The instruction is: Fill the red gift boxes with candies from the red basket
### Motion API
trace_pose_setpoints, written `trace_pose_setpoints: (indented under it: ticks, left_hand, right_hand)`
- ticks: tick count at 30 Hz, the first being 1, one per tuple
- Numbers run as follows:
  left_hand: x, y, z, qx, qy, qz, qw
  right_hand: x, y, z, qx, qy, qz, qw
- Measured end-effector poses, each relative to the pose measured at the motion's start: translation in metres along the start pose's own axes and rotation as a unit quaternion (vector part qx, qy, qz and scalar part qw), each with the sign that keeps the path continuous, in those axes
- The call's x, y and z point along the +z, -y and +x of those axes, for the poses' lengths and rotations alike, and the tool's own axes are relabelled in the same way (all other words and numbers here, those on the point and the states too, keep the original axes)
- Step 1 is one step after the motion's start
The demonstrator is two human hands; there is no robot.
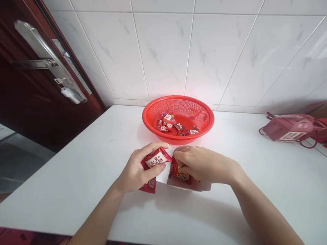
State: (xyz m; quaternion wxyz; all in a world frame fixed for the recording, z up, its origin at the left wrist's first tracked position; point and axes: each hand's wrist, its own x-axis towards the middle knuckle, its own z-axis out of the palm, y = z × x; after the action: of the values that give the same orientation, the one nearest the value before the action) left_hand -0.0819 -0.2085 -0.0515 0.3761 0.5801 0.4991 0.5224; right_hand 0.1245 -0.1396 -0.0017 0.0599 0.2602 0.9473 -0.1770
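Red snack packets are held between the thumb and fingers of my left hand, one with a white label and a darker one hanging below. My right hand reaches into an open box just to the right, its fingers bent around a red and yellow packet inside. The box's white flap lies beside my left hand. Behind both hands stands a red mesh basket with several small wrapped packets in it.
On the right of the white table lies a dusty-pink bag with handles, next to other red items. A tiled wall rises behind the table. At the left is a dark red door with a metal handle.
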Motion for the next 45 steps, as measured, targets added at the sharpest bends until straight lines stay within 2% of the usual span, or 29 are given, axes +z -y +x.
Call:
trace_pose_setpoints:
  ticks: [6, 8, 11, 15, 20, 23, 27, 30, 33, 36, 39, 45]
  left_hand:
    - [-0.006, 0.003, 0.002, 0.008, 0.049, 0.023, 0.999]
    - [-0.005, 0.003, 0.001, 0.010, 0.034, 0.022, 0.999]
    - [-0.005, 0.005, 0.001, 0.012, 0.023, 0.028, 0.999]
    - [-0.007, 0.008, 0.002, 0.025, 0.075, 0.064, 0.995]
    - [-0.007, 0.009, 0.003, 0.066, 0.089, 0.102, 0.989]
    - [-0.007, 0.009, 0.003, 0.078, 0.093, 0.108, 0.987]
    - [-0.006, 0.010, 0.002, 0.082, 0.098, 0.096, 0.987]
    - [-0.005, 0.010, 0.002, 0.080, 0.101, 0.084, 0.988]
    - [-0.005, 0.011, 0.002, 0.079, 0.101, 0.080, 0.989]
    - [-0.004, 0.012, 0.002, 0.077, 0.099, 0.088, 0.988]
    - [-0.004, 0.012, 0.002, 0.080, 0.101, 0.090, 0.988]
    - [-0.003, 0.011, 0.003, 0.082, 0.101, 0.083, 0.988]
  right_hand:
    - [0.004, -0.001, 0.009, -0.020, 0.082, -0.007, 0.996]
    - [0.006, -0.001, 0.011, -0.034, 0.106, -0.027, 0.993]
    - [0.007, 0.000, 0.008, -0.034, 0.088, -0.040, 0.995]
    - [0.004, 0.002, -0.001, -0.002, 0.053, -0.036, 0.998]
    - [0.001, 0.006, -0.010, 0.025, 0.037, -0.048, 0.998]
    - [0.002, 0.009, -0.005, 0.039, 0.072, -0.085, 0.993]
    - [0.006, 0.012, 0.010, 0.049, 0.163, -0.139, 0.976]
    - [0.008, 0.011, 0.017, -0.006, 0.210, -0.124, 0.970]
    - [0.005, 0.008, 0.016, -0.057, 0.217, -0.100, 0.969]
    - [0.001, 0.006, 0.010, -0.017, 0.206, -0.105, 0.973]
    - [0.000, 0.007, 0.007, 0.033, 0.225, -0.122, 0.966]
    - [0.001, 0.012, 0.011, 0.029, 0.243, -0.147, 0.958]
